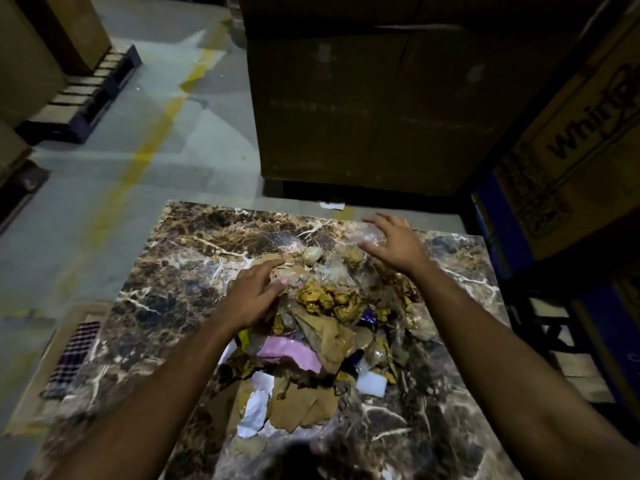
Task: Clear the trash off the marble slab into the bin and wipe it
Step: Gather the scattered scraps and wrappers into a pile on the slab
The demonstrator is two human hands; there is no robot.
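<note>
A brown marble slab [180,271] with white veins fills the lower middle of the head view. A heap of trash [325,327] lies along its centre: crumpled yellow and brown paper, clear plastic film, a pink sheet [291,351] and white scraps. My left hand [252,292] rests with spread fingers on the heap's left far side. My right hand [391,240] hovers with spread fingers over clear plastic at the heap's far right end. Neither hand grips anything.
A checked cloth [74,358] lies on flat cardboard on the floor left of the slab. Large cardboard boxes [363,109] stand just beyond the slab and at the right [571,174]. Concrete floor with a yellow line [152,140] stretches to the left. No bin is in view.
</note>
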